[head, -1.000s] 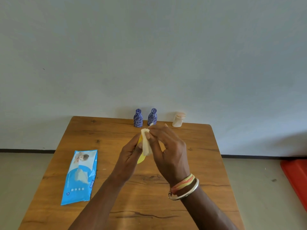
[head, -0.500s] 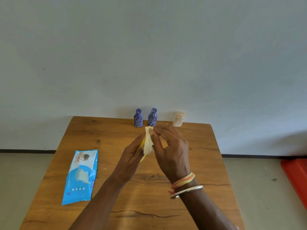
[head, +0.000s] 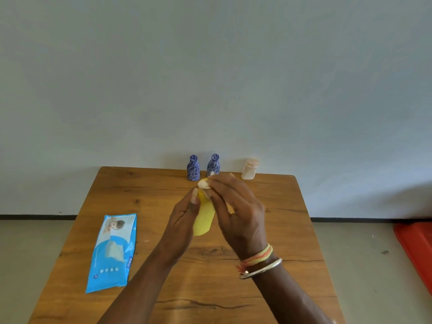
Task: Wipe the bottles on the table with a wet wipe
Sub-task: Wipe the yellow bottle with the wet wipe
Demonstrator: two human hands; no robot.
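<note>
My left hand [head: 184, 218] grips a yellow bottle [head: 203, 218] above the middle of the wooden table [head: 268, 230], tilted with its top pointing away from me. My right hand [head: 236, 206] pinches a white wet wipe [head: 203, 184] against the bottle's top. Most of the wipe is hidden under my fingers. Two blue patterned bottles [head: 193, 168] [head: 213, 164] stand upright at the table's far edge. A small beige bottle [head: 249, 168] stands to their right.
A blue wet-wipe pack [head: 112, 251] lies flat on the table's left side. A pale wall rises right behind the far edge. A red object [head: 416, 244] lies on the floor to the right of the table.
The wipe has moved up from the bottle's side to its top. More of the yellow body shows between my hands now.
</note>
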